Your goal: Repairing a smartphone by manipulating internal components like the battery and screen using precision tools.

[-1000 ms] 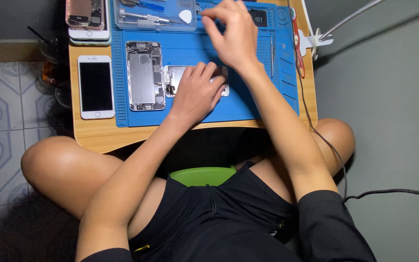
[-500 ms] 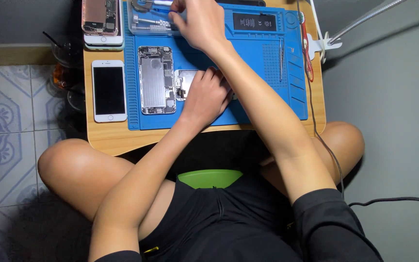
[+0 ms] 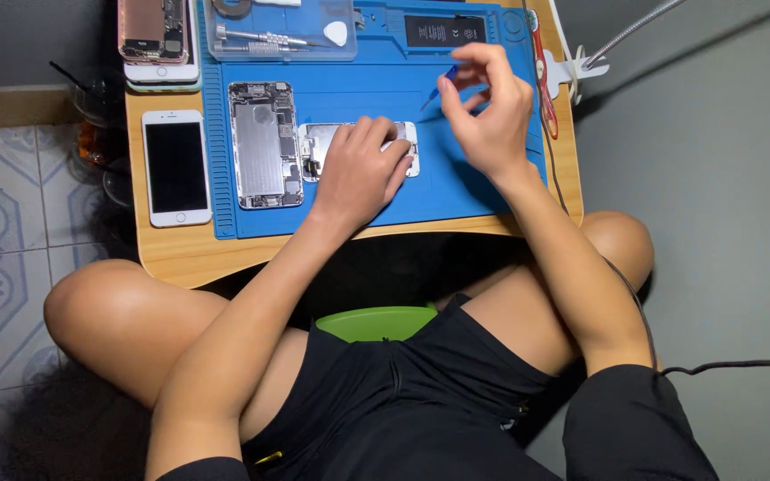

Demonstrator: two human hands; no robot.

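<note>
1. My left hand [image 3: 358, 174] covers most of the screen panel [image 3: 407, 142].
2. The top edge cuts off the opened pink phone [image 3: 146, 31].
3. I can't make out the tip of the blue tool [image 3: 446, 78]; it is too small.

So the opened phone body [image 3: 265, 144] is lying on the mat [image 3: 456, 191], with the screen panel [image 3: 358, 147] sitting just at its 3 o'clock under the left hand [image 3: 358, 169]. The whole phone [image 3: 176, 167] is resting at 9 o'clock off the mat, the battery [image 3: 444, 30] at 1 o'clock.
</note>
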